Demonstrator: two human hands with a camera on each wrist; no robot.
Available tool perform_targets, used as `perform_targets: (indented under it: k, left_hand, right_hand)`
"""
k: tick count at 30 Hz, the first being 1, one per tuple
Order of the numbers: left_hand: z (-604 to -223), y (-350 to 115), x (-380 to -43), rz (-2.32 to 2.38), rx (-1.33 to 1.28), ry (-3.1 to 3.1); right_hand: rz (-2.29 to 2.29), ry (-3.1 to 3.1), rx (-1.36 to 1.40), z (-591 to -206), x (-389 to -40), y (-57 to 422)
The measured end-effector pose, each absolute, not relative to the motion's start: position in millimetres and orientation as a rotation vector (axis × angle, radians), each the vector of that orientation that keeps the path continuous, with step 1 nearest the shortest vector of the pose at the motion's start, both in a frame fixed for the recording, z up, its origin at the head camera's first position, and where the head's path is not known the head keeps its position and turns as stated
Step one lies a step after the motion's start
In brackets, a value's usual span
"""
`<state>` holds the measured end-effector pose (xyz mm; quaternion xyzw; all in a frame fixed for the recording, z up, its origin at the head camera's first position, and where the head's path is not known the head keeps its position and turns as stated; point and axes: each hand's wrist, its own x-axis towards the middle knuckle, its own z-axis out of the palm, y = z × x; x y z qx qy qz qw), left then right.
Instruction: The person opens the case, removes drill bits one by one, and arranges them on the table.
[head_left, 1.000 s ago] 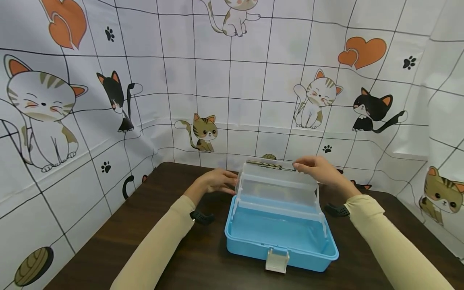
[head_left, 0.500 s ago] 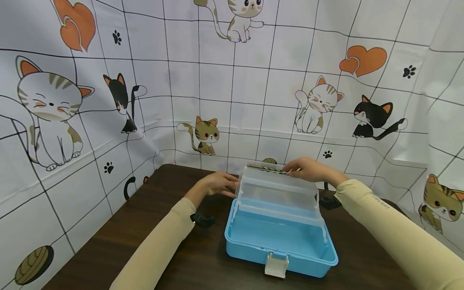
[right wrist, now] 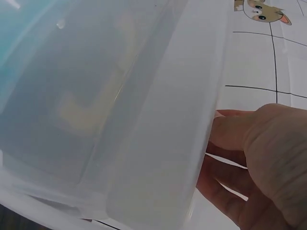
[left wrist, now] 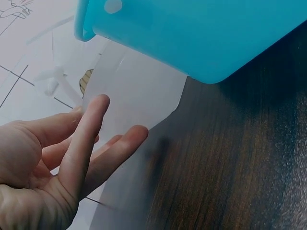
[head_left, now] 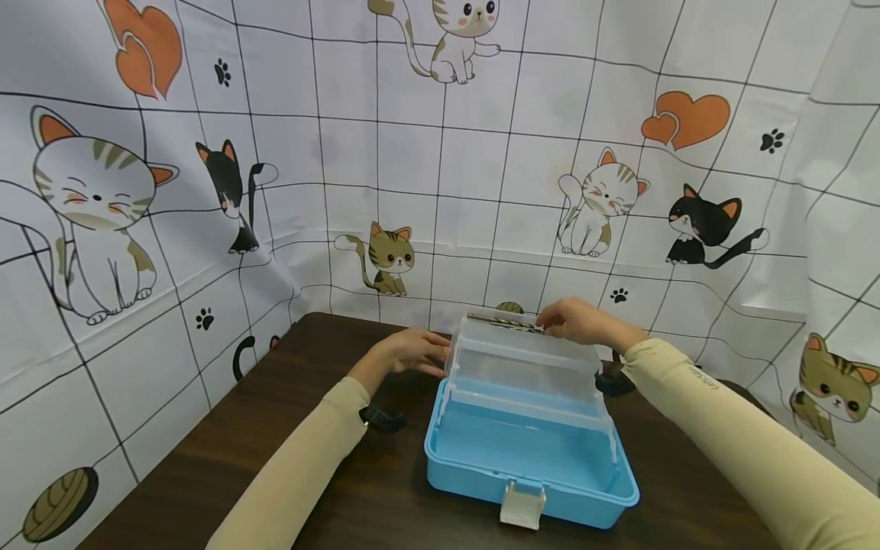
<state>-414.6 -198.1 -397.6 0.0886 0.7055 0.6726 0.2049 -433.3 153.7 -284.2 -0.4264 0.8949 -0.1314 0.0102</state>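
A: Nearest the head view, your left sleeve (head_left: 296,470) and right sleeve (head_left: 729,420) reach forward, both cut off by the frame. Your right one carries small lettering, too small to read.

B: Between them, on the dark wood-grain counter (head_left: 220,458), sits the blue box (head_left: 474,486), its white latch (head_left: 522,506) hanging at the front and its see-through lid (head_left: 529,370) tilted back behind. What are your hands doing?

A: Your left hand (head_left: 411,351) is at the lid's left side, fingers mostly straight and spread. The head view hides how they meet it; the left wrist view shows fingertips against the lid's edge and outer face, with the thumb's contact hard to make out.

B: That view also gives you the box's outer wall with a pale round spot (left wrist: 113,6), which the head view lacks.

A: Farther back, your right hand (head_left: 580,321) pinches the lid's far edge between thumb and fingers. The right wrist view looks at the panel close up, with your fingers partly hidden behind its rim and a blurred yellowish shape showing through.

B: Near those fingers, the head view shows you a striped strip (head_left: 505,323) along the lid's edge; whether it belongs to the lid or shows through it, you cannot tell.

A: Farthest off hangs a white gridded cloth (head_left: 474,153) printed with cats, hearts and paw prints. Its uppermost cat is cropped by the frame.
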Motion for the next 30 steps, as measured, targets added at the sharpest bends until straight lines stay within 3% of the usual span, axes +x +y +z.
perform_targets:
  k: [15,30]
  left_hand:
    - [-397,-199,-413,1.884,0.236,1.962]
    - [-399,-197,-416,1.892,0.227,1.960]
  right_hand:
    - [-0.365,2.869,-1.300,-294,-436,154]
    - [-0.454,2.860,-1.102,-295,-441,160]
